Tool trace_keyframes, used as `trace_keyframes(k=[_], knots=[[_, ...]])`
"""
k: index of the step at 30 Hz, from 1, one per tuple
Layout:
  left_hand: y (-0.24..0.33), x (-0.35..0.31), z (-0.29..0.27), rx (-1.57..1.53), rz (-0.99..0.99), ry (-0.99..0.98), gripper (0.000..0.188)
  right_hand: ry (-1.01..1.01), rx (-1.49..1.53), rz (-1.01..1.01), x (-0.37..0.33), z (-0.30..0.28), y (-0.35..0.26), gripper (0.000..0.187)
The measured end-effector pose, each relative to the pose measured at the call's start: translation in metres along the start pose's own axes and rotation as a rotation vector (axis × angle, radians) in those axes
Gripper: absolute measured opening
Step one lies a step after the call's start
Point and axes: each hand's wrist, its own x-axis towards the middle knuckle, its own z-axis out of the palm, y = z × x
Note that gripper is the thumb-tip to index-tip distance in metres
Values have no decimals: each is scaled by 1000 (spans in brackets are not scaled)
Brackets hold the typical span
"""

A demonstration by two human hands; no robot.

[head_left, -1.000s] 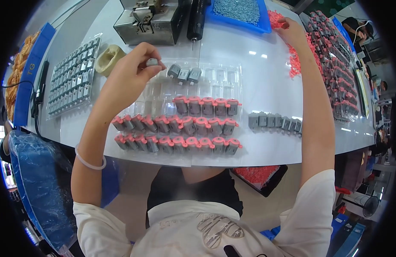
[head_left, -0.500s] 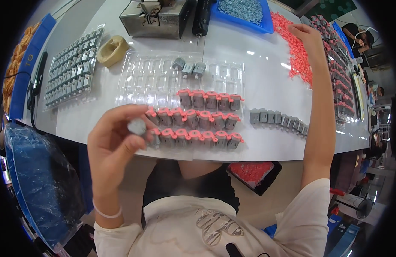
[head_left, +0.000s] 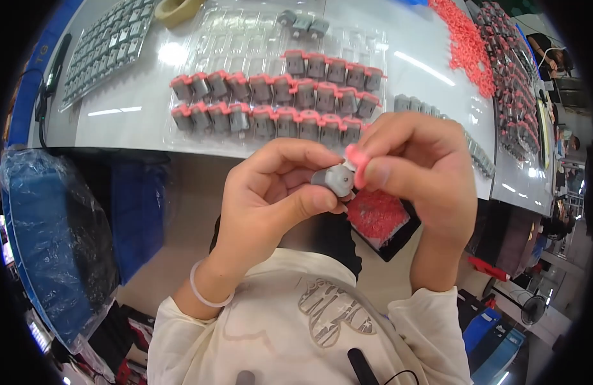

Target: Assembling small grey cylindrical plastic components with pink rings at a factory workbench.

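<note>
Between the thumb and fingers of my left hand [head_left: 258, 199] is a small grey electric motor [head_left: 340, 180], its round end facing right. My right hand [head_left: 421, 170] pinches a pink plastic clip [head_left: 357, 164] right against that end; whether it is seated cannot be made out. Both hands meet in front of the table's near edge. Beyond them, a clear plastic tray [head_left: 235, 29] bears rows of grey motors with pink clips [head_left: 264, 120]. Three motors without clips [head_left: 301, 25] lie at its far part.
A pile of loose pink clips [head_left: 466, 51] lies at far right, beside stacked clipped motors [head_left: 515, 96]. A row of bare motors [head_left: 413, 104] stands behind my right hand. At left are a full motor tray [head_left: 110, 48] and a tape roll [head_left: 179, 9]. Below the edge sits a black bin [head_left: 405, 234].
My right hand has come from the clip pile back to the middle with a pink clip. My left hand has brought the motor rightward to meet it. The view has tilted down.
</note>
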Motion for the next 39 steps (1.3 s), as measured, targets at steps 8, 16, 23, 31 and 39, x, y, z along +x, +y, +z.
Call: trace_keyframes(k=[8, 16, 23, 31, 39], knots=[[-7, -19, -13, -83, 67, -98, 28, 33, -454, -392, -23, 18, 26, 17], [-4, -30, -3, -14, 1, -19, 36, 123, -709, -651, -35, 22, 39, 26], [-14, -33, -13, -43, 122, -152, 28, 131, -758, -710, -39, 15, 40, 27], [-13, -38, -12, -183, -49, -264, 29, 71, -748, -844, -42, 15, 40, 23], [-13, -40, -7, -6, 43, -167, 29, 219, -973, -701, -60, 29, 38, 22]])
